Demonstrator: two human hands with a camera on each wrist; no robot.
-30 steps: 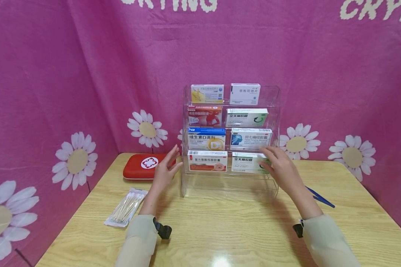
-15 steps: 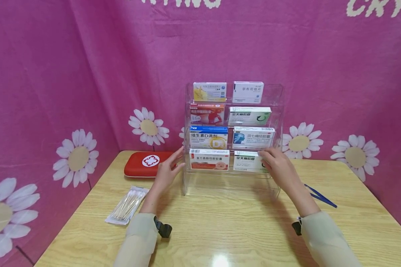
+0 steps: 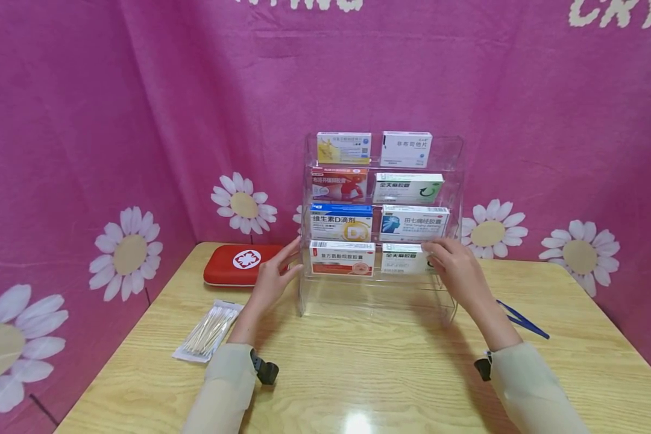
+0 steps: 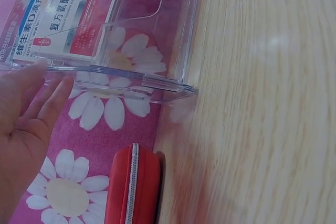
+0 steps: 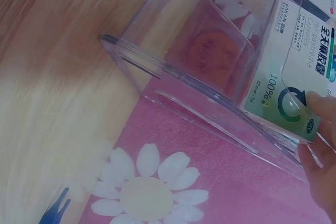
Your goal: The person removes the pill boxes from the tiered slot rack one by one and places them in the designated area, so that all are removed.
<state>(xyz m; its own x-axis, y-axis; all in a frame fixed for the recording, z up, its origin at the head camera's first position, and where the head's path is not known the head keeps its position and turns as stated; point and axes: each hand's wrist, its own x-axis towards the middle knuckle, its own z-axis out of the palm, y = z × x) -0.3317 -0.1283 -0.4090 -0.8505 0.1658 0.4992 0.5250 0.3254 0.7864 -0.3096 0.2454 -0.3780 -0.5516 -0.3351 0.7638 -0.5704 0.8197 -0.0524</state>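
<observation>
Head view, gripping step: right hand [image 3: 459,271] pinches box [image 3: 404,259] near rack's [image 3: 377,295] right edge; left hand [image 3: 272,278] relaxed, contact unclear; next, steadiness.

The flat cardboard box held in the right hand [image 5: 321,148] was white, becoming green at one end, and its curved arrow [image 5: 291,104] went from dark blue to green. The rack of clear plastic [image 3: 377,294] was without colour. The white cardboard box at its lower left [image 3: 342,259] had an orange-red band, while the cardboard box just above [image 3: 333,223] was blue, white and yellow. The soft zipped case [image 3: 225,265] was red with a white round emblem, the thin tweezers [image 5: 52,212] were blue, and white daisies with yellowish centres patterned the magenta cloth [image 3: 222,90]
</observation>
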